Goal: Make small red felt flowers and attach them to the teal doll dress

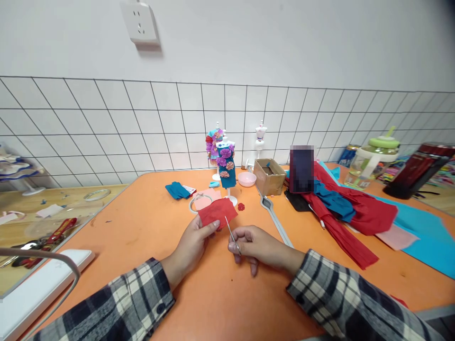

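Note:
My left hand pinches a piece of red fabric by its lower left edge, thumb on top. In my right hand is a small pair of scissors, its blades pointing up at the fabric's lower right edge. Whether the blades touch the cloth is hard to make out. Just beyond the fabric stands a mini dress form in a teal dress with purple and pink flowers. A small red fabric flower lies on the orange table to the right of its base.
Behind are a second dressed form, a bare white form, a pink bowl and a cardboard box. Red cloth, a phone and bottles fill the right. Teal cloth lies left; a white power strip sits nearer.

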`<action>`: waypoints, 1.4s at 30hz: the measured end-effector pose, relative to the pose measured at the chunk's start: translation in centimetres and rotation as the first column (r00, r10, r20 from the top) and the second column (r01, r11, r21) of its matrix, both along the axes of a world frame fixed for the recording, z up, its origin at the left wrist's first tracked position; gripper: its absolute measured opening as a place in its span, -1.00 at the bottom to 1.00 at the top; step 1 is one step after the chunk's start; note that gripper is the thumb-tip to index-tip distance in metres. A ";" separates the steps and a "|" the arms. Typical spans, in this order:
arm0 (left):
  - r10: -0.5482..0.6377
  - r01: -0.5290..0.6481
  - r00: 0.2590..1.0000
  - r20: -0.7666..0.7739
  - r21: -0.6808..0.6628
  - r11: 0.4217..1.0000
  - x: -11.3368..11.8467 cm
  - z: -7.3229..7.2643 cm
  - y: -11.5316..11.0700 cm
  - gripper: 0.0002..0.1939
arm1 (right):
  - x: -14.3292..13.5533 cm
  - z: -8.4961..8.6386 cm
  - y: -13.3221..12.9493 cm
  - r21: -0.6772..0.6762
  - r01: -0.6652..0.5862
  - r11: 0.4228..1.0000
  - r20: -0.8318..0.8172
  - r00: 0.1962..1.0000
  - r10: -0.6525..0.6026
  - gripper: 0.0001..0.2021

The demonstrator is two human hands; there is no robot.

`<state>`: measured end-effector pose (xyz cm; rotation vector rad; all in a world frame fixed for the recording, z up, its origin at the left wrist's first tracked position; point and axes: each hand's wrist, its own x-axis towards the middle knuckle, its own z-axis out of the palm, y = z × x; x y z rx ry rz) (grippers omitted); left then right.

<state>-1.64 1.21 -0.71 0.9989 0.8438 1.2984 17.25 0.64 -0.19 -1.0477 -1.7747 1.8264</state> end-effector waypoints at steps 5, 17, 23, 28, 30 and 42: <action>0.056 -0.054 0.997 -0.046 0.038 0.998 -0.3 -0.4 0.3 -0.69 | 0.1 0.2 -0.1 -0.042 -0.008 0.999 -0.063 0.998 0.005 -0.62; -0.032 0.032 0.999 0.005 0.019 0.999 0.3 -0.3 -0.2 -0.69 | -0.4 0.2 -0.4 -0.064 -0.041 0.997 -0.026 0.999 0.039 -0.61; -0.053 0.053 0.998 0.028 0.019 0.998 0.2 -0.4 0.0 -0.65 | -0.3 0.2 -0.3 -0.056 -0.030 0.998 -0.011 1.000 0.029 -0.61; -0.043 0.043 0.998 0.041 -0.001 0.999 0.1 -0.3 0.0 -0.59 | 0.0 -0.5 -0.2 -0.038 -0.072 0.997 -0.025 0.997 0.071 -0.61; -0.033 0.033 0.999 0.021 -0.012 0.999 0.0 -0.3 0.0 -0.61 | 0.0 -0.6 -0.2 -0.030 -0.077 0.997 -0.035 0.996 0.076 -0.60; -0.006 0.006 1.000 0.012 0.007 1.000 0.0 -0.4 0.0 -0.50 | -0.6 -0.2 -0.5 -0.057 -0.026 0.998 -0.014 1.000 0.025 -0.61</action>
